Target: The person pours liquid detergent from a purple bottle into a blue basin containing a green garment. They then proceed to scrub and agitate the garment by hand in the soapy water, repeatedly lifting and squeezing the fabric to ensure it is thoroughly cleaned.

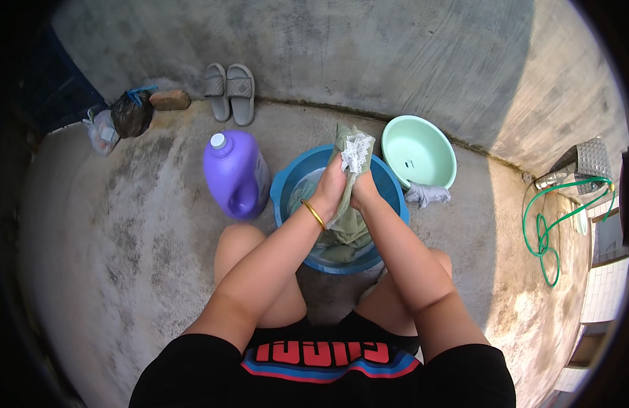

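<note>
A wet green garment [356,224] with white lace trim [356,152] is pressed between my two hands above a blue plastic basin [294,171]. My left hand [330,186] grips it from the left side, a gold bangle [313,214] around that wrist. On the other side, my right hand [364,189] holds the same cloth, its fingers mostly hidden behind the fabric. The garment's lower part hangs down into the basin, where more green cloth lies in water. The basin sits on the concrete floor between my knees.
Left of the basin stands a purple detergent jug [238,173]. A mint-green basin [419,148] with a grey cloth [427,194] at its rim is to the right. Grey slippers [230,94], a brick [170,100] and tied bags [132,115] line the wall; a green hose [541,234] lies far right.
</note>
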A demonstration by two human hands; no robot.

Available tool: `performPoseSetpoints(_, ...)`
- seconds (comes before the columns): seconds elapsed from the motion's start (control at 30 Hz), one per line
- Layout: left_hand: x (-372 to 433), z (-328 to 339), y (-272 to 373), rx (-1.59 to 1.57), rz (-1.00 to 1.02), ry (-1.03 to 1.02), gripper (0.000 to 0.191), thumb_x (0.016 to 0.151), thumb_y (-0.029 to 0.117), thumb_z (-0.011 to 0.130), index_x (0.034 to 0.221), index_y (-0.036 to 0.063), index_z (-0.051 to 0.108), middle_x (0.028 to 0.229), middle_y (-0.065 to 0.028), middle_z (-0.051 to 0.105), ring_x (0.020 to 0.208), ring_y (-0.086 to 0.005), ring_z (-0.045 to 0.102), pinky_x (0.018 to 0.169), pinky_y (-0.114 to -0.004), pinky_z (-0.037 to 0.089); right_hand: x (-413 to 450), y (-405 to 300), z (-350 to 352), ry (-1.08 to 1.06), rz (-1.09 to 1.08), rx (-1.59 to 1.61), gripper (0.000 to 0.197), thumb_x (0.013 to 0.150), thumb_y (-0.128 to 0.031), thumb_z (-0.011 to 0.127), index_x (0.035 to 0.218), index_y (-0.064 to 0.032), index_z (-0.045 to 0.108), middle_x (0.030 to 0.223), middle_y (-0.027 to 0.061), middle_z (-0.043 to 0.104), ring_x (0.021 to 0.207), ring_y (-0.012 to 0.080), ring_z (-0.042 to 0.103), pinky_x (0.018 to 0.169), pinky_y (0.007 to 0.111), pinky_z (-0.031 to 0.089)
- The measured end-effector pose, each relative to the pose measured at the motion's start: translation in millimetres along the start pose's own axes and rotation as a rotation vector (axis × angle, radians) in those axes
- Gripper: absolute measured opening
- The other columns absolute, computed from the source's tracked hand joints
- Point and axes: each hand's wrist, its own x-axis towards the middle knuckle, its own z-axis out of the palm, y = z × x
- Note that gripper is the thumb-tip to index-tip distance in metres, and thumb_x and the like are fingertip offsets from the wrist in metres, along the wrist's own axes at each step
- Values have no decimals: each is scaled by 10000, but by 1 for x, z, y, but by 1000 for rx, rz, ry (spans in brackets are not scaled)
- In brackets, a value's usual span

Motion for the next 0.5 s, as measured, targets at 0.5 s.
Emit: performPoseSetpoints(0.5,52,-64,-28,-367,-91,-677,451,907,371,308,1178,49,471,1088,-63,537,978,-170,510,870,-283,388,27,6,-29,-26,-7,93,278,859,-266,428,910,-26,560,803,104,595,679,230,588,593,346,487)
